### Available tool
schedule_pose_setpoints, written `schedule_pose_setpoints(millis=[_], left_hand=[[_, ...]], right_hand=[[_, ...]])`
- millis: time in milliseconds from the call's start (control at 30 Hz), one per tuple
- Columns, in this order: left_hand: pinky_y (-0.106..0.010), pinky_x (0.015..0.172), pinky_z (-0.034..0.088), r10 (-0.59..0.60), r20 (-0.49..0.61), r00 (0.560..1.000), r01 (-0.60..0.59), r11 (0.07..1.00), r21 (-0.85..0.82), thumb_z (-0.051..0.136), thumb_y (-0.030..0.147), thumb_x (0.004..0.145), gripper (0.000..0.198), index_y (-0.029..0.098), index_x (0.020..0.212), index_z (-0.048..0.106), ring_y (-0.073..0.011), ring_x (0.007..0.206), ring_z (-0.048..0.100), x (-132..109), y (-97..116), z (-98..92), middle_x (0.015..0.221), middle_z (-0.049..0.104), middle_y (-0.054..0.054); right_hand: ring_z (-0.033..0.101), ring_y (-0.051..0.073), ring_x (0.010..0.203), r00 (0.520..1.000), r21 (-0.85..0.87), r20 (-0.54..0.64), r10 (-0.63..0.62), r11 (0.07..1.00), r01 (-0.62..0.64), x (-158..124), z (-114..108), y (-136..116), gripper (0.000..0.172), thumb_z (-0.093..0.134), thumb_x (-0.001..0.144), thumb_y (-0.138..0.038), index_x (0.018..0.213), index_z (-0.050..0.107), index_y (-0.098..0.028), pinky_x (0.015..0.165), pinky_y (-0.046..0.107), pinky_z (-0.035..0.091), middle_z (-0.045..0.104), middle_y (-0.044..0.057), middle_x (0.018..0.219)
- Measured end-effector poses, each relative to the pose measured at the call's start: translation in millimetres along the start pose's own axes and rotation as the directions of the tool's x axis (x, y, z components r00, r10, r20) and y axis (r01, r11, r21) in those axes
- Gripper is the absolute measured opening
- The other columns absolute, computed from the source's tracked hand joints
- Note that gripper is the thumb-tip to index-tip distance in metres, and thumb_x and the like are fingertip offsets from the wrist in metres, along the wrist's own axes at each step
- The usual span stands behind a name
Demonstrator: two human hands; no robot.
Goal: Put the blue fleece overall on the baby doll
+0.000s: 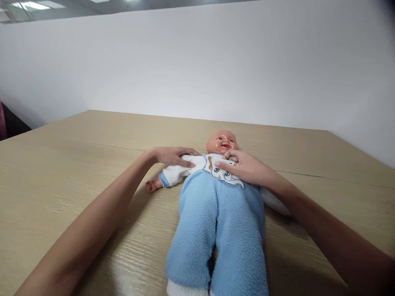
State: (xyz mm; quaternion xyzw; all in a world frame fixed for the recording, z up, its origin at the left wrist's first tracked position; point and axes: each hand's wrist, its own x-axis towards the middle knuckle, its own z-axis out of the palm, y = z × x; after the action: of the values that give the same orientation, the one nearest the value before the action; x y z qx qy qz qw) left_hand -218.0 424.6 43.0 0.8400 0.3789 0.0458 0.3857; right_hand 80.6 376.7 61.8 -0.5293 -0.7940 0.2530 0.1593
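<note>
A baby doll lies on its back on the wooden table, head away from me, legs toward me. It wears a white top with blue cuffs and fluffy blue overalls with an animal face on the bib. My left hand grips the doll at the shoulder, thumb across the white sleeve and fingers over the far side. On the bib's other upper corner rests my right hand, its fingers curled near the collar and thumb on the bib. My right hand and forearm partly cover the doll's other arm.
The wooden table spreads around the doll, with seams across its top. A plain white partition rises behind its far edge. At the far left, a dark object shows beyond the table; ceiling lights appear above the partition.
</note>
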Motion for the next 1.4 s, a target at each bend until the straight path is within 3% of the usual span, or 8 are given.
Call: schedule_pose_setpoints(millis=[267, 467, 633, 733, 833, 1033, 1267, 1400], left_hand=[[-0.040, 0.119, 0.045, -0.008, -0.011, 1.000, 0.009, 0.999, 0.037, 0.070, 0.056, 0.094, 0.068, 0.021, 0.151, 0.056, -0.0283, 0.140, 0.059, 1.9, 7.1, 0.0, 0.156, 0.062, -0.010], [-0.038, 0.099, 0.055, -0.021, -0.116, 0.993, 0.034, 0.993, 0.114, 0.070, 0.055, 0.093, 0.057, 0.020, 0.137, 0.065, -0.0282, 0.122, 0.067, -5.2, 24.7, -5.9, 0.142, 0.070, -0.011], [-0.040, 0.095, 0.056, 0.178, -0.442, 0.879, -0.122, 0.981, 0.152, 0.060, 0.047, 0.104, 0.035, 0.019, 0.124, 0.068, -0.0251, 0.111, 0.067, 1.5, 64.5, 7.6, 0.133, 0.070, -0.011], [-0.041, 0.102, 0.053, 0.322, -0.447, 0.835, -0.251, 0.945, 0.212, 0.059, 0.041, 0.107, 0.029, 0.019, 0.124, 0.068, -0.0250, 0.114, 0.066, 24.5, 92.3, 30.0, 0.129, 0.070, -0.011], [-0.047, 0.118, 0.042, 0.440, -0.307, 0.844, -0.281, 0.849, 0.447, 0.064, 0.036, 0.105, 0.026, 0.017, 0.123, 0.067, -0.0311, 0.133, 0.056, 55.4, 112.3, 55.0, 0.134, 0.065, -0.015], [-0.046, 0.104, 0.045, 0.390, -0.239, 0.889, -0.206, 0.808, 0.551, 0.063, 0.036, 0.109, 0.023, 0.017, 0.120, 0.066, -0.0320, 0.124, 0.062, 87.9, 124.0, 80.9, 0.127, 0.072, -0.013], [-0.037, 0.098, 0.050, 0.662, -0.294, 0.690, -0.517, 0.734, 0.440, 0.045, 0.038, 0.116, 0.028, 0.018, 0.122, 0.064, -0.0259, 0.110, 0.068, 81.5, 118.6, 84.8, 0.117, 0.071, -0.013], [-0.034, 0.099, 0.052, 0.728, -0.305, 0.615, -0.587, 0.680, 0.439, 0.044, 0.035, 0.117, 0.031, 0.016, 0.127, 0.065, -0.0240, 0.109, 0.068, 75.4, 119.9, 86.8, 0.121, 0.070, -0.014]], right_hand=[[0.074, 0.033, 0.106, 0.989, -0.105, -0.144, 0.022, 0.994, -0.038, -23.3, -7.1, 13.8, 0.051, 0.061, 0.096, -0.074, 0.121, 0.068, -0.029, 0.087, 0.043, 0.056, 0.079, 0.008, 0.122], [0.064, 0.042, 0.130, 0.950, -0.191, -0.311, -0.008, 0.980, -0.055, -91.1, -13.2, 72.9, 0.064, 0.056, 0.095, -0.076, 0.132, 0.065, -0.024, 0.114, 0.062, 0.048, 0.073, 0.014, 0.134], [0.066, 0.042, 0.129, 0.958, -0.201, -0.282, 0.054, 0.973, -0.114, -165.8, -5.9, 137.2, 0.057, 0.071, 0.090, -0.072, 0.140, 0.059, -0.046, 0.104, 0.064, 0.055, 0.071, 0.009, 0.141], [0.069, 0.042, 0.125, 0.944, -0.145, -0.312, 0.113, 0.976, -0.164, -185.1, 4.8, 157.1, 0.058, 0.073, 0.088, -0.070, 0.141, 0.056, -0.053, 0.101, 0.063, 0.059, 0.072, 0.009, 0.139], [0.071, 0.043, 0.121, 0.924, -0.061, -0.368, 0.106, 0.989, -0.138, -182.1, 8.7, 159.3, 0.057, 0.075, 0.086, -0.065, 0.137, 0.061, -0.046, 0.103, 0.065, 0.058, 0.074, 0.012, 0.134], [0.075, 0.040, 0.109, 0.927, 0.146, -0.294, 0.234, 0.969, -0.198, -165.0, -10.7, 148.3, 0.047, 0.081, 0.082, -0.051, 0.125, 0.065, -0.040, 0.095, 0.059, 0.059, 0.078, 0.009, 0.123], [0.071, 0.033, 0.115, 0.852, 0.504, -0.460, 0.250, 0.863, 0.019, -126.1, -27.0, 117.9, 0.055, 0.095, 0.074, -0.049, 0.121, 0.071, -0.033, 0.103, 0.045, 0.059, 0.075, 0.010, 0.118], [0.067, 0.031, 0.124, 0.862, 0.616, -0.464, 0.203, 0.774, 0.150, -90.9, -21.7, 89.8, 0.057, 0.098, 0.070, -0.043, 0.117, 0.070, -0.029, 0.113, 0.041, 0.055, 0.073, 0.007, 0.117]])
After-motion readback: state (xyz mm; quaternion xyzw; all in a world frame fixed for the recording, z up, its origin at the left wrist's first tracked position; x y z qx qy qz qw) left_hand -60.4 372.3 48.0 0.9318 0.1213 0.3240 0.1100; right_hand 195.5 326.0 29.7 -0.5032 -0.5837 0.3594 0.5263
